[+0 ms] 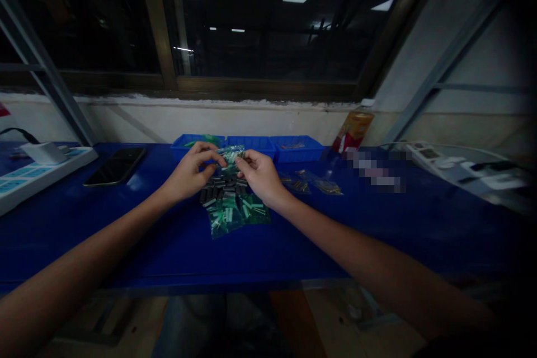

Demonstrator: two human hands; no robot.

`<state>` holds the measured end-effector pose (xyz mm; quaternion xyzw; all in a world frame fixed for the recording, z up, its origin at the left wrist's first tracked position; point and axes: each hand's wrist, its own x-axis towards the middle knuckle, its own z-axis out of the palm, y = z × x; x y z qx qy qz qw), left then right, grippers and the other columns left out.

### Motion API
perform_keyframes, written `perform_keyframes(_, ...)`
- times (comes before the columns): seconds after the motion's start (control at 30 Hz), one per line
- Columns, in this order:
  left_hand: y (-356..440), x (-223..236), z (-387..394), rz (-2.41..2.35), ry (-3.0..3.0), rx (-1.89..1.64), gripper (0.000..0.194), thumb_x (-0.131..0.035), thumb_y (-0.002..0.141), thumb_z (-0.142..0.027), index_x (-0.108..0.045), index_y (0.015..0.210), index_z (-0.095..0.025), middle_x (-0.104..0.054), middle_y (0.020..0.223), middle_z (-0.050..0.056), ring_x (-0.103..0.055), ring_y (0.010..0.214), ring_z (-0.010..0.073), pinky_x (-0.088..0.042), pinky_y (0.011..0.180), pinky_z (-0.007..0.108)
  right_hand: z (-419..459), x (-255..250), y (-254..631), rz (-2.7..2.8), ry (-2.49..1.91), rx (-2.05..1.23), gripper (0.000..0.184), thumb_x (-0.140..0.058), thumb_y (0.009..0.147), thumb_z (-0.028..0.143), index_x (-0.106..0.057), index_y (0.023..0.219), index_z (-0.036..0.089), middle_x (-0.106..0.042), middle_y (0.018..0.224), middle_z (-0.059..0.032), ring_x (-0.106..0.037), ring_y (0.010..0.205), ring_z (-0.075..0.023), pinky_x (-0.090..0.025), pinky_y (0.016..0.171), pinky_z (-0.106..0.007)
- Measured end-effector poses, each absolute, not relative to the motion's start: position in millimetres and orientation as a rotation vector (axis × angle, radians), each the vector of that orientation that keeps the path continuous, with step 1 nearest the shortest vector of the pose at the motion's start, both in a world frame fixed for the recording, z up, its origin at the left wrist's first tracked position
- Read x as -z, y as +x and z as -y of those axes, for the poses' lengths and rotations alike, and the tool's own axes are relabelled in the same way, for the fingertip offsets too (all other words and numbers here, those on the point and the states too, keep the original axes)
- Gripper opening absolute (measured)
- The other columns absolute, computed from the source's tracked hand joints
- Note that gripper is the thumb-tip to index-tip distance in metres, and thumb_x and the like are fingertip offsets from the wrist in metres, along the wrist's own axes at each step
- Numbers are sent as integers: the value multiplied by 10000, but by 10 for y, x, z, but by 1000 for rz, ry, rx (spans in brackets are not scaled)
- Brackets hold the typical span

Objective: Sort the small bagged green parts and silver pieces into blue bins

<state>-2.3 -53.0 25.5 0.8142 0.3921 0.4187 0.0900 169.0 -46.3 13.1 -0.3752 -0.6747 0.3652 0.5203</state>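
Note:
A small clear plastic bag [230, 154] with pale pieces in it is held up between my two hands, above the middle of the table. My right hand [260, 174] pinches its right side between thumb and fingers. My left hand [193, 172] grips at the left side with curled fingertips; the exact contact is blurred. Below the hands lies a cluster of dark, block-like pieces [210, 194], partly hidden by the bag and hands. In front of them, two greenish plastic bags [226, 218] with pale stick-like pieces lie flat on the table.
Blue bins [293, 152] stand in a row along the back of the blue table [159, 251]. Small bags of metal-looking pieces [327, 187] lie right of my hands. A phone [115, 166] and a power strip [50, 165] are at left, an orange-labelled bottle [353, 130] at back right.

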Motion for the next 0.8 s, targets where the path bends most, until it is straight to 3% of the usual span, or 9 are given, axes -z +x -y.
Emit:
perform_keyframes(0.1,-41,-227,497,-1175,2156,-1143,154,-500,764,-242,-627,820,-175,-553,945,61,-499,955,208,-399,839,372,494,-143,1729,1806,-834,-500,104,-500,793,243,-582,807,182,-522,709,-7,-498,654,-127,-414,625,-281)
perform_keyframes(0.23,-24,-236,513,-1011,1628,-1088,352,-370,830,-429,-591,810,-156,-594,832,69,-551,765,181,-433,649,305,562,-166,1756,1967,-722,-260,223,-453,790,127,-612,922,209,-515,827,-30,-513,800,-146,-423,739,-295)
perform_keyframes(0.37,15,-258,538,-1016,1551,-1161,244,-534,754,-392,-559,769,-150,-568,730,34,-520,635,133,-407,579,257,564,-129,1751,2011,-740,-219,339,-410,744,37,-618,930,230,-464,955,-49,-499,903,-150,-413,821,-307)
perform_keyframes(0.47,18,-246,535,-1080,1681,-1232,214,-585,722,-330,-543,830,-150,-566,759,25,-520,652,128,-406,582,246,528,-91,1735,1952,-835,-253,329,-458,705,41,-621,924,224,-404,1059,-65,-468,970,-165,-393,861,-331)
perform_keyframes(0.57,2,-236,544,-1153,2037,-1297,188,-535,763,-287,-538,901,-159,-580,825,39,-539,747,150,-421,645,269,491,-92,1713,1808,-969,-437,131,-551,731,202,-634,833,195,-427,1024,-75,-455,988,-191,-392,840,-345)
perform_keyframes(0.67,1,-250,584,-1166,2482,-1239,139,-503,775,-195,-560,900,-173,-581,877,47,-535,838,167,-420,736,300,466,-115,1694,1695,-1005,-747,283,-488,797,413,-614,713,174,-506,865,-63,-489,883,-185,-407,749,-326)
perform_keyframes(0.8,36,-264,629,-1041,2690,-1141,184,-482,765,-128,-577,914,-180,-560,969,61,-512,945,178,-397,844,328,437,-107,1686,1649,-990,-895,290,-464,807,401,-599,702,166,-546,752,-28,-507,765,-160,-393,639,-276)
